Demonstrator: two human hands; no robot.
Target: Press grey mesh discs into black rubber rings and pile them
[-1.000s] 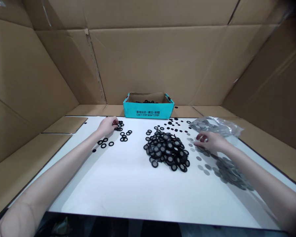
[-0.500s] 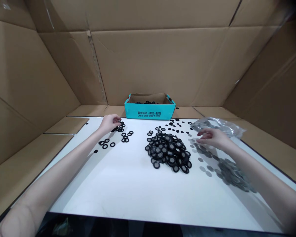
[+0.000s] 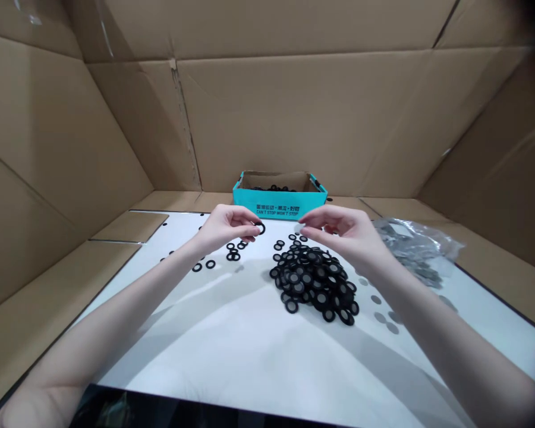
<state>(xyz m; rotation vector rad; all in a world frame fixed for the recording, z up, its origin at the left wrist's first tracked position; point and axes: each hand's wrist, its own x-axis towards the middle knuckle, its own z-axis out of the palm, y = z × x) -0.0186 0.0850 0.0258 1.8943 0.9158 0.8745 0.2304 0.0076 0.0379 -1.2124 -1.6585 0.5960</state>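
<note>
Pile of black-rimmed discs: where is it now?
In the head view, the pile lies right of centre on the white table, left of the grey discs.

Grey discs (image 3: 393,318) partly behind right forearm (image 3: 428,321)

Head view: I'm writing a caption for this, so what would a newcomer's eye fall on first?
Probably the bright teal box at the far edge of the white table, vivid against the brown cardboard. Next, perhaps, the dark heap of black rings with grey centres, in front of the box and slightly right. Above the table, the left hand pinches one black ring, while the right hand, facing it, seems to pinch a pale disc.
</note>
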